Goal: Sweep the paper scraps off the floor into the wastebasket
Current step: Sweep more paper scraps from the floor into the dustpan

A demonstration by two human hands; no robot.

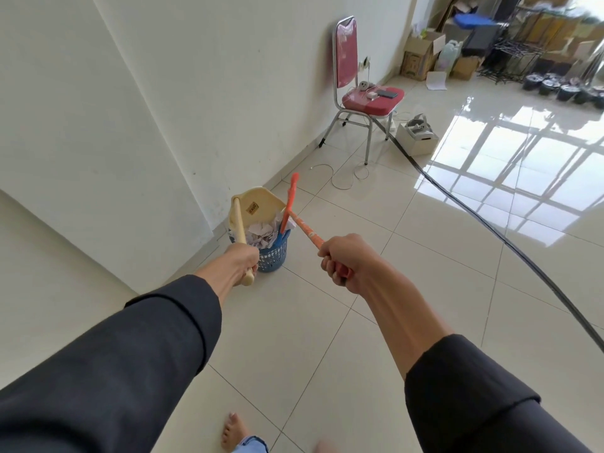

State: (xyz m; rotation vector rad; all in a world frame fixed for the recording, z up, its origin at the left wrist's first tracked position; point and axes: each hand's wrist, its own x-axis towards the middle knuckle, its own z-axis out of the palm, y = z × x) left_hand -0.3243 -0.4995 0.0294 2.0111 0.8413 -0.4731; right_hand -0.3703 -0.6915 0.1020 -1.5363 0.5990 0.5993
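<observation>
A blue wastebasket (274, 255) stands on the tiled floor by the wall. A cream dustpan (253, 207) is tilted over it, and white paper scraps (261, 235) lie in the pan's mouth and the basket. My left hand (240, 259) grips the dustpan's cream handle. My right hand (343, 261) grips the orange handle of a broom (304, 228), whose orange and blue head sits at the basket's rim against the scraps.
A red chair (359, 93) with a phone and chargers on it stands along the wall. White cables trail on the floor near it. A black cable (490, 233) crosses the floor on the right. Boxes and racks fill the far corner. My bare foot (233, 431) is below.
</observation>
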